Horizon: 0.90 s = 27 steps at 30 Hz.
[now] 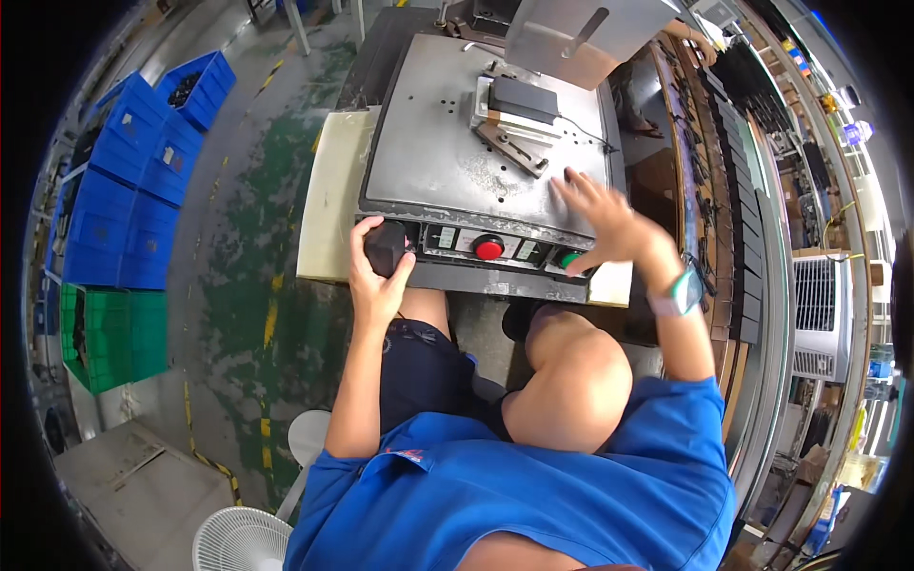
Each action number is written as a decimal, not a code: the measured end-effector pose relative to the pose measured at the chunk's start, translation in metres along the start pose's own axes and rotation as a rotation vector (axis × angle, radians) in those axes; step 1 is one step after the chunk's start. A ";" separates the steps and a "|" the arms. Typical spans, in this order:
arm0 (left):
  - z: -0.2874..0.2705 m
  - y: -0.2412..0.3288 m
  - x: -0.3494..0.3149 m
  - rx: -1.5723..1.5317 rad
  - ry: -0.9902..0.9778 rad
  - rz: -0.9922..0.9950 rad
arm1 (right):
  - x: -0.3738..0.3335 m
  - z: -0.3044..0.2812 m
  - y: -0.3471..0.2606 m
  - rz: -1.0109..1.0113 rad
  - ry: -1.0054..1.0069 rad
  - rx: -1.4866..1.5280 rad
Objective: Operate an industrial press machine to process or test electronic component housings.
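Note:
My left hand (374,291) is closed around a black power adapter (385,249) at the front left corner of a machine. Above the machine's front right edge, my right hand (614,226) is spread with nothing in it, its thumb close to a green button (569,260). A red button (488,248) sits in the middle of the front panel. On the grey metal bed (428,143), a second black adapter (523,99) rests in a metal fixture (514,127), with a thin cable trailing right. Behind it stands a bent metal plate (590,43) with a slot.
Blue bins (133,133) and a green bin (114,333) are stacked at left. A white fan (243,538) stands at lower left. Along the right runs a line holding several black adapters (743,200). Another person's arm (693,36) shows at the far right.

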State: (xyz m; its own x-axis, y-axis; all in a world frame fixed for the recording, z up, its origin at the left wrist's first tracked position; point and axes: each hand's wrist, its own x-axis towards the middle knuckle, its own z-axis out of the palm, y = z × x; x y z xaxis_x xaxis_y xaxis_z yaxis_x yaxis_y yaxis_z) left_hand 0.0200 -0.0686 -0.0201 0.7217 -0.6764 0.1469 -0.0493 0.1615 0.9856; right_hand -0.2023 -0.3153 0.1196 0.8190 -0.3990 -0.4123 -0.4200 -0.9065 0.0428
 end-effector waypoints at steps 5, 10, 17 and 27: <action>0.026 0.048 0.004 -0.211 -0.136 -0.130 | -0.035 0.045 -0.016 0.050 0.498 0.034; 0.118 0.110 0.016 -0.264 -0.354 0.057 | -0.025 0.010 -0.072 -0.539 0.316 1.238; 0.138 0.163 -0.058 0.013 -0.754 0.252 | -0.192 -0.003 0.054 0.142 1.041 0.774; 0.136 0.151 -0.113 0.444 -0.842 0.670 | -0.604 0.219 0.188 1.733 0.632 0.192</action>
State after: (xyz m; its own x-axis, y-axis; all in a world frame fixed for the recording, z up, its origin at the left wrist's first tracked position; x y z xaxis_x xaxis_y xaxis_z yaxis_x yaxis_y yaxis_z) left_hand -0.1632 -0.0653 0.1233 -0.2191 -0.8414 0.4940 -0.6049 0.5144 0.6079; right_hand -0.8611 -0.2147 0.1773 -0.5341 -0.7761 0.3351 -0.8409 0.5286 -0.1161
